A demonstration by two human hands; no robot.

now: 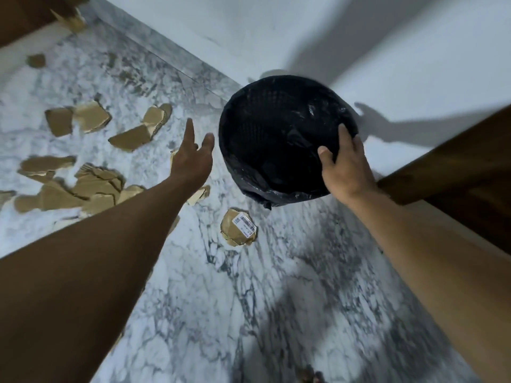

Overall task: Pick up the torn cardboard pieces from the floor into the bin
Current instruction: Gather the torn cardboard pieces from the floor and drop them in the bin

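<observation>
Holding bin [265, 120] rim, right hand [345, 172]; black liner [249, 186] inside

Bin [262, 111]: black, fine grid mesh on the inside wall. Bag [254, 186] lining it: glossy black, plain. Cardboard pieces [130, 139]: plain tan-brown, a few torn edges showing ribbed corrugation. Labelled piece [235, 233] near the bin: same tan, with a white label [244, 221] carrying black barcode stripes and small black print, too small to read. Floor [221, 299]: white marble, grey to dark-grey veining, darker and denser in the near part. Skirting [154, 42]: same grey-veined marble. Wall [221, 23]: plain white with a bluish cast, grey shadows across it. Cabinet [456, 161] on the right and wood panel [22, 17] top left: dark brown, plain.
</observation>
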